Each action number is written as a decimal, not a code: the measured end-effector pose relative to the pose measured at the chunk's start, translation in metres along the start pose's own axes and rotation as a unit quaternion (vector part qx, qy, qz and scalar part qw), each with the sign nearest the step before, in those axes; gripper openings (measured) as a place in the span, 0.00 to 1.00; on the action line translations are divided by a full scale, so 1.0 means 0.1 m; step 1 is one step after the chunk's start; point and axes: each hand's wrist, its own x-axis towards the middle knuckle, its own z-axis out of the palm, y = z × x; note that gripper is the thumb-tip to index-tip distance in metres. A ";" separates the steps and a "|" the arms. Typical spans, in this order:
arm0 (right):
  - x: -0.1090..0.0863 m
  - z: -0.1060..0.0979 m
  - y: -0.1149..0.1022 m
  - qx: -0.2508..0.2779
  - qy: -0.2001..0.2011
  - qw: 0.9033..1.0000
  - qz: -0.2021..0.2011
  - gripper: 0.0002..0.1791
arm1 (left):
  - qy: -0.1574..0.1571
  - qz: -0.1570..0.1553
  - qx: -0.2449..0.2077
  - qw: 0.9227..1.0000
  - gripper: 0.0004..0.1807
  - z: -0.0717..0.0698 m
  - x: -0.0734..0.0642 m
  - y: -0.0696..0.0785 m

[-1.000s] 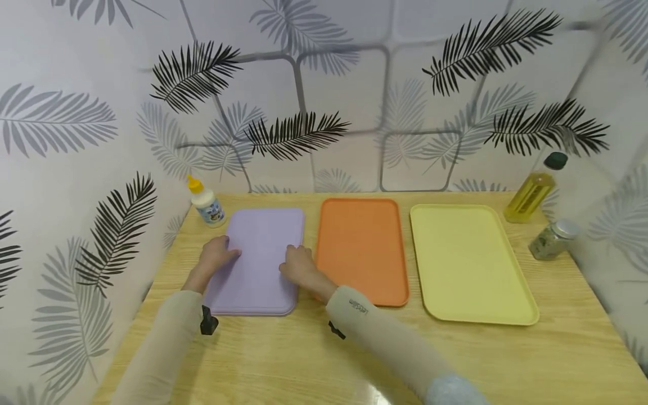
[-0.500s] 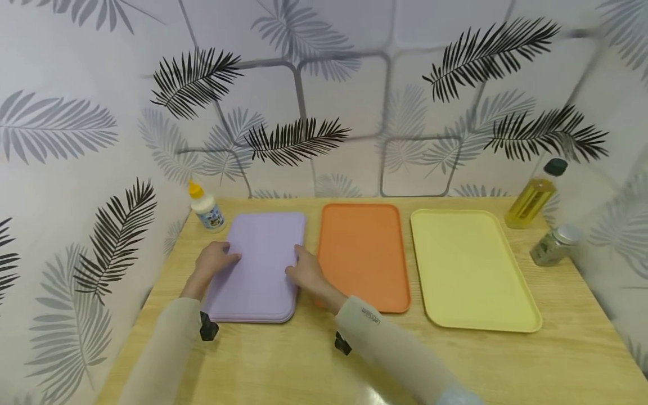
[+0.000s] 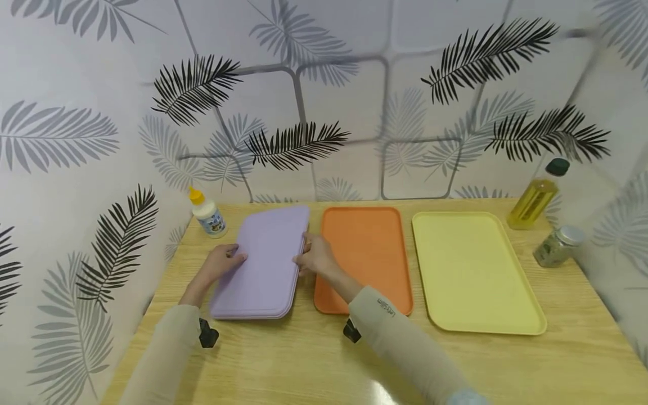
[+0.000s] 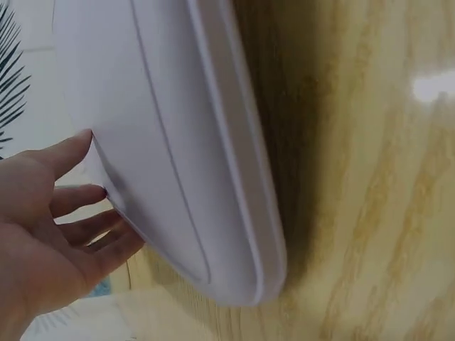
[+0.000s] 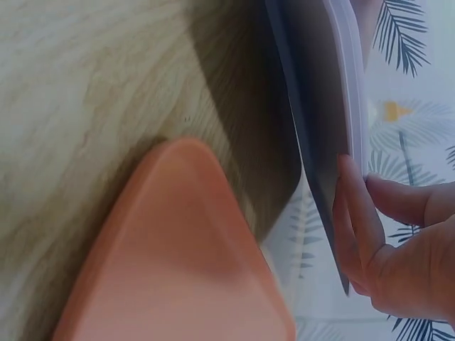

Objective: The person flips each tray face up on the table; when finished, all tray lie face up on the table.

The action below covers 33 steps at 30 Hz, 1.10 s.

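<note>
A light purple tray-like piece [image 3: 267, 256] is tilted at the left of the table, its right side raised. Its rim shows doubled lines; whether it is one piece or a stack I cannot tell. My left hand [image 3: 221, 263] grips the left edge, thumb on the top face, and in the left wrist view its fingers [image 4: 89, 227] meet that edge. On the right edge, my right hand [image 3: 320, 260] pinches the rim between thumb and fingers. The right wrist view shows the shadowed underside [image 5: 313, 106] standing off the wood.
An orange tray [image 3: 361, 253] lies right of the purple piece, under my right forearm. Farther right is a yellow tray [image 3: 471, 270]. A glue bottle [image 3: 210, 218] stands back left; an oil bottle [image 3: 534, 202] and a small jar [image 3: 557, 247] stand at the right edge. Patterned walls enclose the table.
The purple piece lay flat before; its right side has risen and it has shifted slightly right. My right hand has moved right and now pinches the rim from the side.
</note>
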 end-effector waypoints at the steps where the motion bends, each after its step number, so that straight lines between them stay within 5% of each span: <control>1: 0.01 -0.02 0.00 0.000 0.002 1.000 0.002 0.43 | -0.001 0.000 0.007 1.000 0.33 0.01 -0.03 0.03; 10: 0.08 -0.10 -0.01 0.011 -0.017 1.000 0.015 0.44 | -0.001 0.010 0.091 0.996 0.30 0.10 -0.38 0.11; 16: 0.10 -0.13 -0.02 0.025 -0.020 0.999 0.015 0.44 | -0.006 0.034 0.085 0.996 0.34 0.13 -0.62 0.09; 24: 0.10 -0.16 -0.02 0.036 -0.017 0.999 0.019 0.44 | -0.029 0.017 0.079 0.996 0.44 0.20 -0.97 0.18; 33: 0.11 -0.15 -0.08 0.034 -0.009 0.999 0.032 0.45 | -0.029 0.033 0.044 0.998 0.52 0.25 -1.06 0.17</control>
